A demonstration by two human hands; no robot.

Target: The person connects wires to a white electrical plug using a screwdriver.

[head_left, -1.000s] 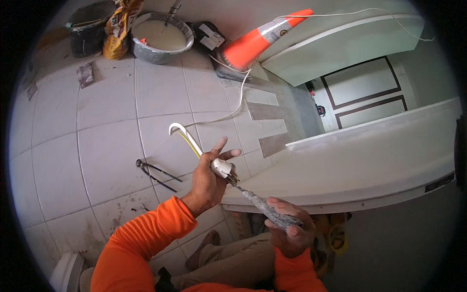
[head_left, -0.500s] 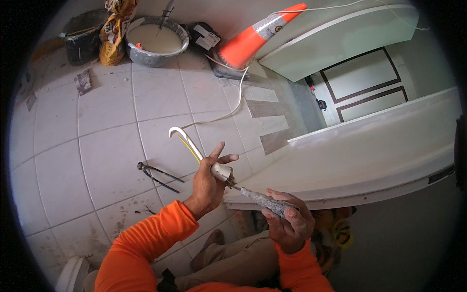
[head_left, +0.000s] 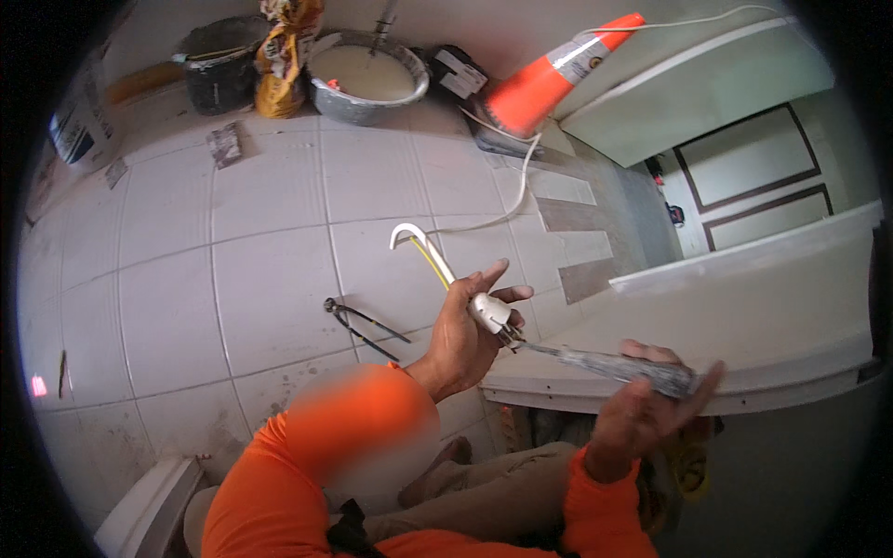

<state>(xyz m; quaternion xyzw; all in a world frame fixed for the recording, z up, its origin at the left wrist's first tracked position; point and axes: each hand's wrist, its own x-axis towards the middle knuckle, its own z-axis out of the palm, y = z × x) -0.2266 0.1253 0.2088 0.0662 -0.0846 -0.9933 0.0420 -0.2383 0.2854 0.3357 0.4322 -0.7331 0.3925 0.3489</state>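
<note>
My left hand [head_left: 470,339] holds a white cylindrical electrical fitting [head_left: 488,313], its thumb and one finger stretched past it. Metal parts show at the fitting's open end; its exact kind is unclear. From its other end runs a white hooked cord [head_left: 409,230] with a yellow wire [head_left: 431,263] alongside. My right hand [head_left: 637,409] is closed loosely around the crusted grey handle of a screwdriver [head_left: 623,368], some fingers lifted off it. The screwdriver's thin shaft points at the metal parts; whether its tip touches them is hard to tell. Black pincers [head_left: 363,325] lie left of my left hand.
Toward the wall stand a grey tub [head_left: 372,113] of pale liquid, a black bucket [head_left: 219,84], a yellow bag [head_left: 279,88] and a tilted orange cone [head_left: 530,98]. A pale panel edge [head_left: 744,400] runs beside my right hand. A thin cable [head_left: 526,181] crosses the tiles.
The whole scene has shifted right in view. My right hand's grip on the screwdriver has changed, with its fingers spread further back along the handle. My left hand still holds the fitting.
</note>
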